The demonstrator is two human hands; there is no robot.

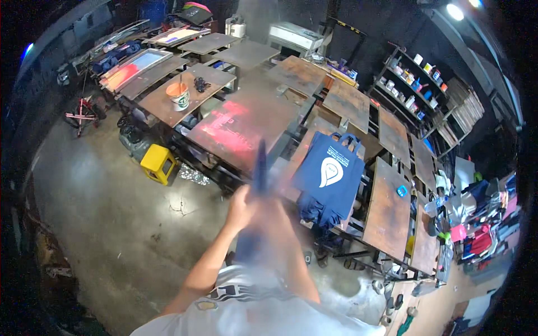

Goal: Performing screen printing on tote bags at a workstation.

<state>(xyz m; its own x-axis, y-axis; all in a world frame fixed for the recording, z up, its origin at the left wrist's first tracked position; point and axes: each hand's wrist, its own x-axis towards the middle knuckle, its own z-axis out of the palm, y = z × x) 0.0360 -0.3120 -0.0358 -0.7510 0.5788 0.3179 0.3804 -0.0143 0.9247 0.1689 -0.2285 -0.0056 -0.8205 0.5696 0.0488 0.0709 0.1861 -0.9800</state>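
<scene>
In front of my body, a dark blue cloth [260, 171] stands up narrow and edge-on, with more dark blue fabric [249, 249] hanging below. My left hand [241, 206] is closed on the cloth, its fingers bent at the left edge. My right hand [272, 208] is close beside it, but a blurred patch in the picture smears its fingers. To the right, a navy tote bag [330, 168] with a white drop-shaped print lies flat on a tilted-looking board, its handles toward the far side. Bunched dark blue fabric [325, 210] hangs off the near edge.
Rows of brown boards on metal frames fill the room. The nearest board [241, 131] bears pink-red paint. Beyond it stands an orange-and-white paint bucket [177, 96]. A yellow stool [159, 163] is on the floor at left. Shelves of bottles [412, 84] and piled clothes [485, 235] are at right.
</scene>
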